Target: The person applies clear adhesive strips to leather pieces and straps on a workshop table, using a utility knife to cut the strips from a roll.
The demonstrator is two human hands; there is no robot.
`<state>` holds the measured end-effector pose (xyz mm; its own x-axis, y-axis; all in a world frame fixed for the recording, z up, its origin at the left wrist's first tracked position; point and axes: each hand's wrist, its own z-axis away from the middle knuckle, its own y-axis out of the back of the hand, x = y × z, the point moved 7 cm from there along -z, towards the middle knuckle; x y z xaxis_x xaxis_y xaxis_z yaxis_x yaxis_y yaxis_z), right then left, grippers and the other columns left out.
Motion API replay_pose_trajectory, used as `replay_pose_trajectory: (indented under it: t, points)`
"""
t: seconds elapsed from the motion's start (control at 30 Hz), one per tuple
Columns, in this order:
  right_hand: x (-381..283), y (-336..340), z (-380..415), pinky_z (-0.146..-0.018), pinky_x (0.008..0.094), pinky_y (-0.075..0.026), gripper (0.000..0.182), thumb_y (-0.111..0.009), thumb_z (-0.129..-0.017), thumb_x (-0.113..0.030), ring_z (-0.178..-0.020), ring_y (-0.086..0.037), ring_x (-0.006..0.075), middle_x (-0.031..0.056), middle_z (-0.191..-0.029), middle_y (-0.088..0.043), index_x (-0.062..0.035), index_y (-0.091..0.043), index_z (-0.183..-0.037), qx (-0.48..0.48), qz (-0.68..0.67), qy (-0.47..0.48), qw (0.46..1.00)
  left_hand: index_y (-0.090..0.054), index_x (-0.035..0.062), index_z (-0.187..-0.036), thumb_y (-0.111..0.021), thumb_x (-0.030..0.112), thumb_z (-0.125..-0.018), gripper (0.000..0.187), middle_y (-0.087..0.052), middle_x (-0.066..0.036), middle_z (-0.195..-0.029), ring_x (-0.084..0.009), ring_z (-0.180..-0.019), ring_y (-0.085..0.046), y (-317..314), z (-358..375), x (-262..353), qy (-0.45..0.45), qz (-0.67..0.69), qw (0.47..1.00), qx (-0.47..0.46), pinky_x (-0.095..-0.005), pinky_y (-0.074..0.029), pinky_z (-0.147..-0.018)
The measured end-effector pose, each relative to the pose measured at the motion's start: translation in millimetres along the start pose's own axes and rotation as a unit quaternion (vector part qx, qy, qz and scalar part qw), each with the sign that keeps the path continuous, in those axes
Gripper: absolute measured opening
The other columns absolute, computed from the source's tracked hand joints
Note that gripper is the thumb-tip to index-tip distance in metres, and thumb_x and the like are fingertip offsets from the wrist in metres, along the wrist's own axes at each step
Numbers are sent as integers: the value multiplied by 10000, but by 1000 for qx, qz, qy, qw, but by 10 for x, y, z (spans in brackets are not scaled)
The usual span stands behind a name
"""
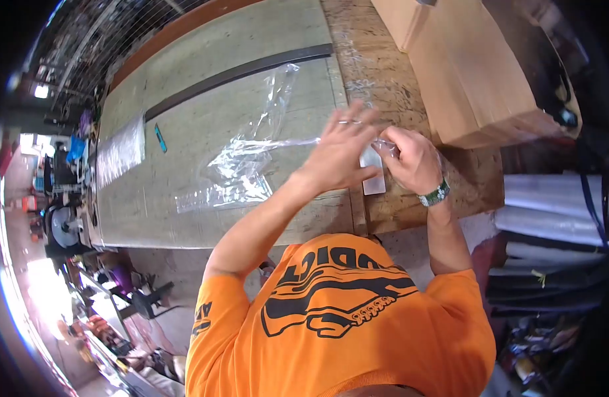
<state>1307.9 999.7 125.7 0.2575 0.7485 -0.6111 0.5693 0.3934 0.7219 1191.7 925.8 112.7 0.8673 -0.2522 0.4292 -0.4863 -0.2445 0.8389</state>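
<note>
Wooden workbench (410,86), left hand (341,155) fingers spread over clear plastic bag (251,159), right hand (410,159) pinching its edge

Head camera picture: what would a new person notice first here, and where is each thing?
First the two hands meeting near the middle of the workbench: the left hand spread open, the right hand closed on a clear plastic bag that trails away to the left. Between them lies a small grey card. Below is the person's orange shirt, and a big cardboard box stands at the upper right.
</note>
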Motion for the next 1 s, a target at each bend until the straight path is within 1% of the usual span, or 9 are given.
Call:
replay_pose_trajectory:
  t: [0.1, 0.23, 0.33, 0.47, 0.53, 0.57, 0.7, 0.87, 1.0]
  points:
    - [16, 202, -35, -625, 416, -497, 149, -698, -913, -156, -720, -666, 316, 150, -828, -679, -23, -634, -932, 13, -46, -14, 999, -681, 54, -1193, -740, 243, -851, 395, -668, -188, -1180, -359, -1175, -605, 305, -210, -125, 94, -26, 986, -139, -498, -425, -1088]
    - [541, 486, 177, -617, 323, -487, 157, -735, -914, -144, -666, -601, 155, 90, -741, -633, -17, -643, -910, 5, -30, -113, 993, -697, 32, -1160, -601, 127, -951, 248, -696, -187, -1087, -289, -1000, -671, 1898, -55, -460, 79, -103, 990, 48, -416, -528, -876]
    - [1078, 631, 461, -629, 300, -481, 171, -738, -915, -154, -668, -560, 110, 63, -721, -609, -10, -646, -901, 30, 34, -191, 981, -699, 25, -1138, -579, 154, -971, 243, -662, -161, -908, -344, -869, -653, 2633, 297, -1082, 147, 178, 945, 232, -454, -515, -775]
    - [1161, 775, 744, -639, 292, -483, 184, -734, -922, -174, -671, -560, 93, 49, -711, -616, -5, -661, -918, 158, 23, -231, 960, -664, 74, -1168, -644, 213, -942, 266, -687, -184, -1050, -357, -982, -683, 2448, 993, -2746, 203, -291, 929, 106, -468, -536, -828]
    - [778, 786, 692, -655, 308, -503, 170, -730, -918, -167, -692, -629, 123, 91, -755, -685, -10, -689, -969, 163, 53, -226, 959, -516, 151, -1398, -872, 391, -713, 809, -566, -241, -1386, -435, -1229, -577, 1557, 1415, -3404, 202, -417, 885, -54, -575, -455, -1021]
    - [564, 737, 623, -653, 314, -510, 139, -712, -910, -136, -707, -672, 162, 128, -787, -712, -10, -689, -963, 149, 63, -240, 957, -435, 155, -1503, -920, 442, -621, 1047, -405, -252, -1547, -461, -1381, -438, 1176, 1402, -3359, 310, -358, 863, -176, -606, -378, -1106]
    - [-416, 250, 103, -731, 445, -500, 107, -662, -829, -56, -759, -652, 359, 148, -818, -679, -47, -649, -934, 50, 97, -65, 992, -466, 126, -1492, -935, 465, -626, 1041, -310, -191, -1625, -432, -1505, -242, 297, 238, -603, -20, 139, 990, -25, -532, -229, -1227]
    - [-389, 493, -13, -704, 402, -514, 127, -717, -860, -107, -760, -663, 334, 147, -827, -691, -23, -678, -947, 74, 74, -76, 992, -686, 37, -1097, -692, 183, -874, 266, -684, -182, -1102, -422, -1120, -608, 344, -272, -295, 1, 166, 984, -63, -500, -430, -1063]
    - [754, 674, 357, -631, 341, -516, 196, -740, -911, -183, -720, -669, 163, 119, -811, -718, 4, -697, -955, 127, -38, -137, 982, -691, 9, -1022, -613, 92, -836, 218, -690, -185, -1038, -390, -999, -637, 1909, -220, -325, -54, 7, 995, 80, -449, -491, -912]
